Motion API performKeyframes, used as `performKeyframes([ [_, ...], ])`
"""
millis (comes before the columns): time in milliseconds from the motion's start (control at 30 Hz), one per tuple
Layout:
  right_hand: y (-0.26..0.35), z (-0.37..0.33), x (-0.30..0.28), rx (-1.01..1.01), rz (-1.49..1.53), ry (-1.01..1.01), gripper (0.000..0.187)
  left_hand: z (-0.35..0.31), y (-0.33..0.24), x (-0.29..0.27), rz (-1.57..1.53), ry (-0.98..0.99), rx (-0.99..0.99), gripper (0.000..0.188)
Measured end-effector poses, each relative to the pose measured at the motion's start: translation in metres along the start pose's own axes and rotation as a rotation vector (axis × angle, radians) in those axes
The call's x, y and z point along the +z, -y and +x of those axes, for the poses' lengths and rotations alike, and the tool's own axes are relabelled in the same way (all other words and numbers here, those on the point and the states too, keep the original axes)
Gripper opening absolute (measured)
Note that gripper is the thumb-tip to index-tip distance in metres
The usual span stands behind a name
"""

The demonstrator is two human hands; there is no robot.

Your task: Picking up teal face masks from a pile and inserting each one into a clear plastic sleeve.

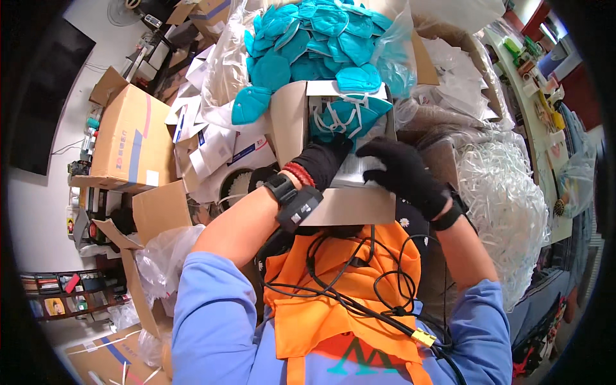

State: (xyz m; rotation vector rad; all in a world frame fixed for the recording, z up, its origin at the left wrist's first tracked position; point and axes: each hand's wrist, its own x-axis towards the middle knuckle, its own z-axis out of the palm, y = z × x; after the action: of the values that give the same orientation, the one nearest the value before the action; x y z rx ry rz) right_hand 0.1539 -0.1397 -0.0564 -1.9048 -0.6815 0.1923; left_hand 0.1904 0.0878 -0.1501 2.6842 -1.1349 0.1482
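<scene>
My left hand (326, 159), in a black glove, reaches over the near left wall of a small cardboard box (289, 119). Its fingertips meet the lower edge of a teal face mask (333, 119) with white ear loops inside the box; the back of the hand hides how the fingers are set. My right hand (405, 172), also gloved in black, hovers over the box's right side with thumb and fingers apart and nothing between them. Clear plastic packaging (354, 172) lies in the box between the hands. Another teal mask (358, 78) rests against the box's far edge.
Beyond the box, a large heap of teal masks (314, 35) fills a plastic-lined carton. A bag of white straps (504, 192) stands at right. White printed cartons (253, 153) and a big cardboard box (128, 138) are at left. Black cables (333, 292) cross my orange apron.
</scene>
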Motion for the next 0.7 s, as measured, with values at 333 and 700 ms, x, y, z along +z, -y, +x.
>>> performKeyframes([
  [333, -0.007, 0.024, 0.013, -0.114, -0.627, 0.004, 0.027, 0.010, -0.003, -0.095, -0.163, 0.318, -0.144, 0.048],
  [700, 0.006, 0.039, -0.004, -0.055, -0.757, 0.030, 0.019, -0.030, 0.013, -0.095, -1.134, -0.073, -0.523, 0.027],
])
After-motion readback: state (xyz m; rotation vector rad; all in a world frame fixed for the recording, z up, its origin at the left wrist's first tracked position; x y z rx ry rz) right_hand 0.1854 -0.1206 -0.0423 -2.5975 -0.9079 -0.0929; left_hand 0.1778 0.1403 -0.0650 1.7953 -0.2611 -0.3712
